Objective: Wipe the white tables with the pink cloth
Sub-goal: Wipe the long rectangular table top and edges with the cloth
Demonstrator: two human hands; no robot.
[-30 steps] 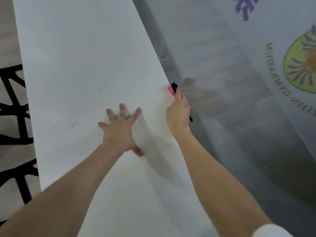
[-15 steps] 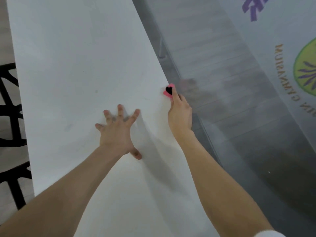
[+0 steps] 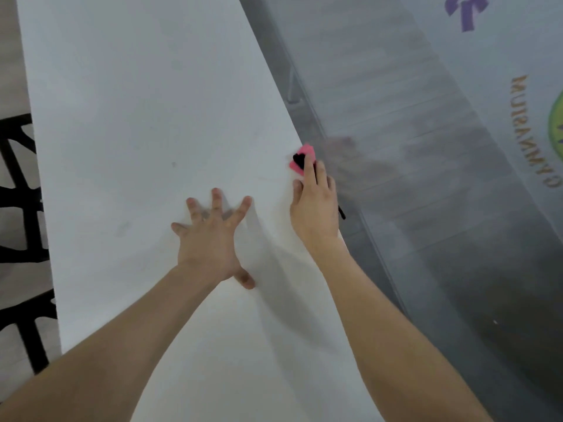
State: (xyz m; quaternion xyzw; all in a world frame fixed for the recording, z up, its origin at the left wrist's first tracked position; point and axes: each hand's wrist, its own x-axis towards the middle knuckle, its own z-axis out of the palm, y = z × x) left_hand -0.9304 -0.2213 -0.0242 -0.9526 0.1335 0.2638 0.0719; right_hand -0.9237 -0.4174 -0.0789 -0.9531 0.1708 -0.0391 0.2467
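At centre-right, on the right edge of the white table (image 3: 137, 117), R hand (image 3: 313, 208) pressed the pink cloth (image 3: 308, 151) under near-straight fingers (image 3: 309, 173), cloth poking up-frame past them, w/ L hand (image 3: 210, 239) spread palm-down to its left.

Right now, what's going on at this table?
A person is wiping a white table with a pink cloth. The right hand presses the cloth against the table's right edge, with most of it hidden under the fingers. The left hand lies flat on the tabletop, fingers spread. A faint grey smudge shows left of it.
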